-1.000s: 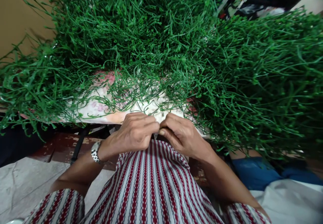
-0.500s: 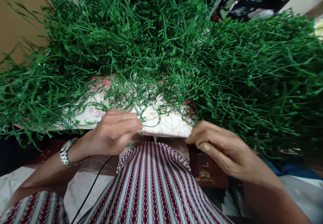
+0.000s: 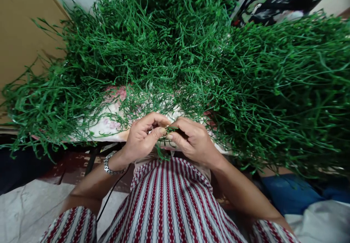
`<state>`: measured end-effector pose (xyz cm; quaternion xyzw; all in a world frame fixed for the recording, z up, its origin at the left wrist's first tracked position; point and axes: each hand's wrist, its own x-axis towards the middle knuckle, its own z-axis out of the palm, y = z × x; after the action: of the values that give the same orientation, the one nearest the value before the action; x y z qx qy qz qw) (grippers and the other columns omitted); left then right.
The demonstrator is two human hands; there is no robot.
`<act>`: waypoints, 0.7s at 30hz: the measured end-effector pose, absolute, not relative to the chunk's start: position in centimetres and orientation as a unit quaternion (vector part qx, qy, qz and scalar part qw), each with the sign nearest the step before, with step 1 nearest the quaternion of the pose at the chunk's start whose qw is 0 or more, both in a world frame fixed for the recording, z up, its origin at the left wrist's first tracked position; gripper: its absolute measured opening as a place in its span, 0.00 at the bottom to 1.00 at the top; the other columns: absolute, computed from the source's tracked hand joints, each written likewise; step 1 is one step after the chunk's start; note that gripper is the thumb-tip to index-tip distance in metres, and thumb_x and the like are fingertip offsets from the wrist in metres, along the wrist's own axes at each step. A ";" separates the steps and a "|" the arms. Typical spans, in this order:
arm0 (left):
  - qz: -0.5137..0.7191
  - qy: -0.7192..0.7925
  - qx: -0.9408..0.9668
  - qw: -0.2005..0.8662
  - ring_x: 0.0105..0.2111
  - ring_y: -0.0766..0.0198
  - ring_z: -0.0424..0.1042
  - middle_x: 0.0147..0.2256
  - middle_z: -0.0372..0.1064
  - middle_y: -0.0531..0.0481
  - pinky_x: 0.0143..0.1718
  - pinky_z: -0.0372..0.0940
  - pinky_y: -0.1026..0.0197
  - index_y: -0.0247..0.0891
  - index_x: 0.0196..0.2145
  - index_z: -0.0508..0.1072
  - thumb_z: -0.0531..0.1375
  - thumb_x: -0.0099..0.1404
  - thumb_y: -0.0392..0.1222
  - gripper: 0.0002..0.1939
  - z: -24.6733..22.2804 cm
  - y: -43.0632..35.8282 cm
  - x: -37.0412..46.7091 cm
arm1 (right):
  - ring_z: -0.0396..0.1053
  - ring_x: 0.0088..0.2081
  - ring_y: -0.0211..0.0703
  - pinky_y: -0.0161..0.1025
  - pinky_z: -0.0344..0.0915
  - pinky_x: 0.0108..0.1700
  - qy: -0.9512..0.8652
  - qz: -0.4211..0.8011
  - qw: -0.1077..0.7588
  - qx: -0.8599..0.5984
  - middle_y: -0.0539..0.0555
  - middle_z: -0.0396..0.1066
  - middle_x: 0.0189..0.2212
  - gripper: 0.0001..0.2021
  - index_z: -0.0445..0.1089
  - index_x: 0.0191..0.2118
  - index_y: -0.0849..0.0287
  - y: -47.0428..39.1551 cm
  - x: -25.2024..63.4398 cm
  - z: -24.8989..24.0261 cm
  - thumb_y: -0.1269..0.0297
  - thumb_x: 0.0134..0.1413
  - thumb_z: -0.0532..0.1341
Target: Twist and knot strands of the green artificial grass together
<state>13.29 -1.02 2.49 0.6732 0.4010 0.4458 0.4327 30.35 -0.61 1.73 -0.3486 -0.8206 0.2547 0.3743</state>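
My left hand and my right hand meet at the near edge of a flower-patterned cloth surface. Thumb and fingers of each are pinched around a small green stem piece, whose ends are partly hidden by the fingertips. Below the left fingertips hangs a short tuft of green stems. Just beyond the hands, loose thin green stems with small forked tips lie scattered over the cloth. They look like plastic plant parts.
A large heap of the same green stems rises behind, spreading far left and right. A brown board stands at the left. A black floral bag is at the back right. Blue cloth lies lower right.
My hands were apart, the left near the cloth edge and the right further right. Now they have come together in the middle, fingertips meeting on the green stem piece.
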 end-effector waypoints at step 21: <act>0.225 0.350 0.892 0.174 0.25 0.68 0.59 0.25 0.60 0.52 0.25 0.55 0.63 0.35 0.27 0.64 0.49 0.56 0.24 0.10 2.9 -2.4 12.6 | 0.58 0.26 0.34 0.32 0.55 0.28 -0.840 0.301 0.275 -0.358 0.50 0.60 0.24 0.04 0.59 0.28 0.61 -2.5 31.0 0.6 0.72 0.54 0.53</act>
<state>12.59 -2.39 2.85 0.8924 0.3504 0.2249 0.1738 30.96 -2.54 0.63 -0.3579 -0.8401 0.3015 0.2745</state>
